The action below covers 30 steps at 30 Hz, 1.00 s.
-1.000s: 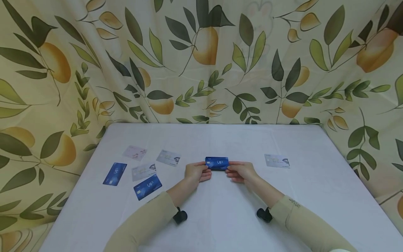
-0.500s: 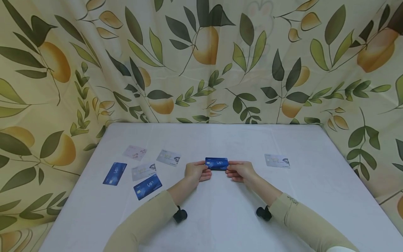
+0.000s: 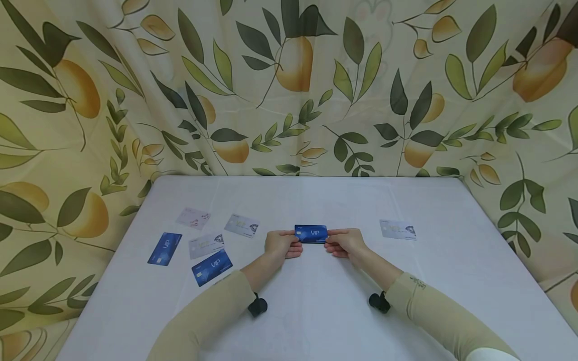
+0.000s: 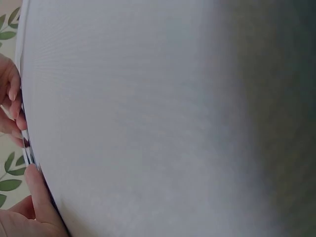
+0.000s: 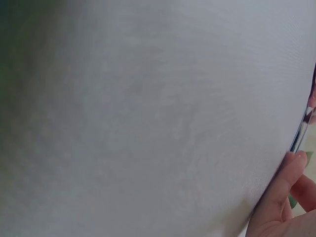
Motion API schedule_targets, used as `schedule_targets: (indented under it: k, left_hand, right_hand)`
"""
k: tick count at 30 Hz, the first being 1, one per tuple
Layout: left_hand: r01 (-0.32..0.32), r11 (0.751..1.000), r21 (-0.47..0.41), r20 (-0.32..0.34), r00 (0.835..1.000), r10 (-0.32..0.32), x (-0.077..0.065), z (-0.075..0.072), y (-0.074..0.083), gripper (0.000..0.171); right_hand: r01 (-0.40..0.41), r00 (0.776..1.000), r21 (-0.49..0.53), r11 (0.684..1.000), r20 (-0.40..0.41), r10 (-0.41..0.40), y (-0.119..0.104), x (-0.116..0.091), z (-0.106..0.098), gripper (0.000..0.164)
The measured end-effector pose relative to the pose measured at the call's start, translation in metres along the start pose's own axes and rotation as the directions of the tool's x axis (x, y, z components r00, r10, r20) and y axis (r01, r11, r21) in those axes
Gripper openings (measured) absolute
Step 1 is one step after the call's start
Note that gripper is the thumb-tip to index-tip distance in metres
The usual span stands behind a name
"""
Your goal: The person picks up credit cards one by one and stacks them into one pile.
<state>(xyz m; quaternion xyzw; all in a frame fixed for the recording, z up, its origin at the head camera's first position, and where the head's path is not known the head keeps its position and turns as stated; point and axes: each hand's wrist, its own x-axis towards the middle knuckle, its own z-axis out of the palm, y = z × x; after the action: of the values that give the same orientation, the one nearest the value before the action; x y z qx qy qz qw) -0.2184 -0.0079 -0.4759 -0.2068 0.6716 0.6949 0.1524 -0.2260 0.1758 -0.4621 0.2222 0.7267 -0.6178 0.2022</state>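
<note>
A blue VIP card lies face up at the middle of the white table, its long sides running left to right. My left hand pinches its left end between thumb and fingers. At the opposite end, my right hand pinches it the same way. Only a thin edge shows beside the left thumb in the left wrist view and beside the right thumb in the right wrist view. Whether more cards are stacked under it, I cannot tell.
Left of the hands lie two blue VIP cards, two silver cards and a pale pinkish card. Another silver card lies to the right. Behind the table hangs a leaf-and-fruit patterned curtain.
</note>
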Motion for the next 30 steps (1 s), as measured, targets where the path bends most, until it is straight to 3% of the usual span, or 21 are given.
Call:
schedule_targets:
  k: [22, 30]
  left_hand:
    - [-0.071, 0.996, 0.057, 0.005, 0.997, 0.071, 0.0044, -0.0023, -0.0025, 0.022]
    - [-0.087, 0.993, 0.077, -0.03, 0.996, 0.089, 0.003, 0.0004, -0.0025, 0.019]
  right_hand:
    - [0.057, 0.998, -0.03, 0.998, 0.022, -0.056, 0.0011, -0.0014, 0.0001, 0.03]
    - [0.09, 0.996, -0.051, 0.995, 0.009, -0.09, 0.0027, -0.0002, 0.0011, 0.028]
